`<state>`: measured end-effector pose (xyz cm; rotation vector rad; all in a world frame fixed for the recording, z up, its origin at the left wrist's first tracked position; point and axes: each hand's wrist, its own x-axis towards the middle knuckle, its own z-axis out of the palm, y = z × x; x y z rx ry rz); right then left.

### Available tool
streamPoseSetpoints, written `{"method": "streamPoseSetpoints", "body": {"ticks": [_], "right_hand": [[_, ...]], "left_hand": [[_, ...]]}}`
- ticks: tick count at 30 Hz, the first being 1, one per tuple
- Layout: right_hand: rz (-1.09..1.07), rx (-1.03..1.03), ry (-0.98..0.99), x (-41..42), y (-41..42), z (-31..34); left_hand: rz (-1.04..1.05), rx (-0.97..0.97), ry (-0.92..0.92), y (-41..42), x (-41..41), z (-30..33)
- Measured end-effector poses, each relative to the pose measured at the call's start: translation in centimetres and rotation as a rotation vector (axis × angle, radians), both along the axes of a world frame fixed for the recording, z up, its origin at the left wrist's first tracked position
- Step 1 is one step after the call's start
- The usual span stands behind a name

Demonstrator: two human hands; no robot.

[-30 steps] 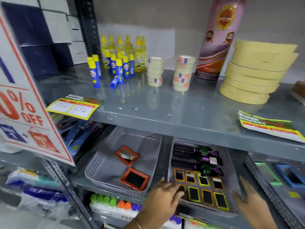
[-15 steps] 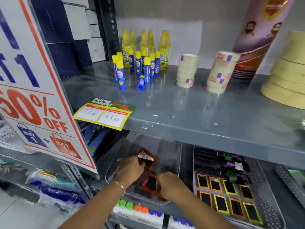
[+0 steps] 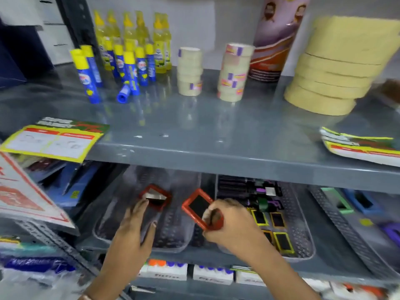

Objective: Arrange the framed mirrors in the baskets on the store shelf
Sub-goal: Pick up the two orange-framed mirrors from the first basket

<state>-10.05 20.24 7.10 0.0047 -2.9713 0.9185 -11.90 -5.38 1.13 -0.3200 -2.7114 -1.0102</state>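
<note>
Right hand gripping orange mirror, left hand spread

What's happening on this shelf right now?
A person is sorting small framed mirrors on the lower shelf. The right hand holds an orange mirror lifted and tilted, between the grey basket and the next basket of small yellow and orange mirrors. The left hand reaches to a red mirror lying in the grey basket.
</note>
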Motion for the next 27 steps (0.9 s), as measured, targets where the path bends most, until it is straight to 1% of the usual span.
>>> {"method": "streamPoseSetpoints", "body": {"ticks": [2,5,8,10,13,16,18,20,23,27], "right_hand": [[-0.071,-0.043,0.032,2.5,4.3,0.6],[-0.205,-0.061,0.052,7.1,12.4,1.1],[-0.349,-0.033,0.041,11.4,21.3,1.3],[-0.458,-0.011,-0.007,13.9,27.3,1.2],[-0.59,0.02,-0.069,16.3,34.3,0.5],[-0.659,0.045,-0.221,16.4,38.7,-1.5],[-0.65,0.113,-0.315,15.7,40.2,-3.5],[-0.604,0.173,-0.369,14.8,40.8,-5.2],[-0.537,0.241,-0.404,13.4,40.8,-6.6],[-0.537,0.291,-0.399,12.3,40.9,-8.3]], "left_hand": [[-0.061,0.026,0.087,3.2,1.4,0.2],[-0.162,0.075,0.205,10.7,3.9,0.0],[-0.371,0.07,0.231,20.0,7.1,-0.3],[-0.511,0.043,0.232,26.4,9.5,-0.6],[-0.697,-0.062,0.2,35.2,13.0,-1.5],[-0.846,-0.303,0.236,42.3,15.6,-2.4],[-0.852,-0.501,0.246,45.7,16.7,-3.2],[-0.825,-0.629,0.216,47.9,17.0,-4.4],[-0.778,-0.666,0.181,49.3,16.9,-5.7],[-0.782,-0.655,0.129,49.1,17.3,-5.5]]}}
